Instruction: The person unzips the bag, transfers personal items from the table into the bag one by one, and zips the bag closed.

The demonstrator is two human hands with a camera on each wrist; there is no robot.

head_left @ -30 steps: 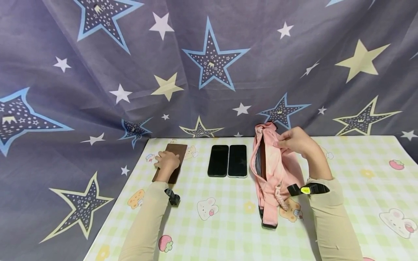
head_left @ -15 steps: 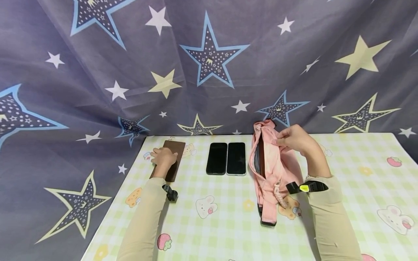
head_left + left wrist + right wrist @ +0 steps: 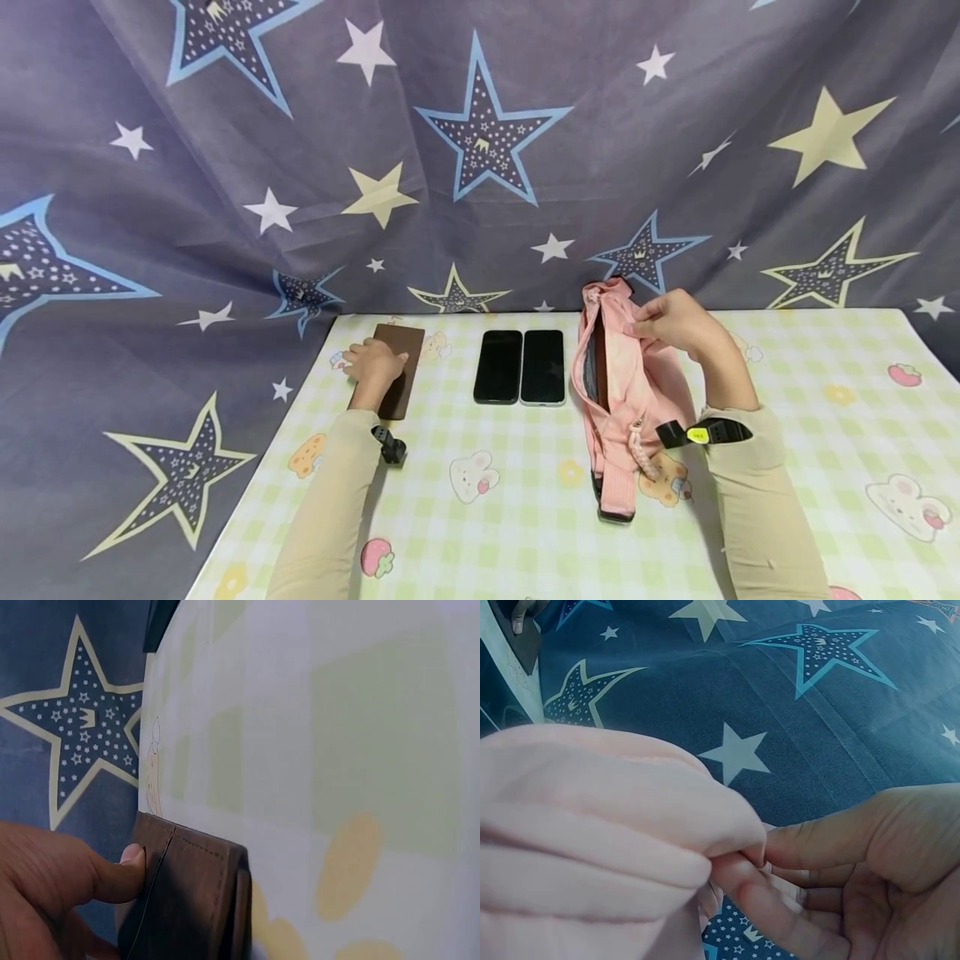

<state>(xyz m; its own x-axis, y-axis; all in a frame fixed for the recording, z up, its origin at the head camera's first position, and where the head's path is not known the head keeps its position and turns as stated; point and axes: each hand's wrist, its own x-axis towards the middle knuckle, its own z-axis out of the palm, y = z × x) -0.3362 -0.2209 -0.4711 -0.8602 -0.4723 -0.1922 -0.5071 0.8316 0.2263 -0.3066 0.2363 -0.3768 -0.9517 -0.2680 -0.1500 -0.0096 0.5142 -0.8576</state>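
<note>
My left hand (image 3: 373, 367) grips the left side of a brown leather wallet (image 3: 407, 354) at the left of the table. In the left wrist view, the thumb lies on the face of the wallet (image 3: 180, 885), beside a stitched seam; the other fingers are mostly hidden. At the right, my right hand (image 3: 678, 321) pinches the edge of a pink fabric bag (image 3: 626, 358). The bag's zip opening gapes, showing grey lining and a brown strip inside. In the right wrist view, thumb and forefinger close on the pink cloth (image 3: 607, 802).
Two black-screened phones, the left phone (image 3: 498, 367) and the right phone (image 3: 543, 367), lie side by side between the hands. A green-checked cloth (image 3: 525, 533) covers the table. A grey star-patterned curtain (image 3: 450, 242) hangs behind and to the left.
My left hand has shifted slightly left over the wallet, toward its left edge. The right hand keeps its pinch on the bag. The head view has moved a little.
</note>
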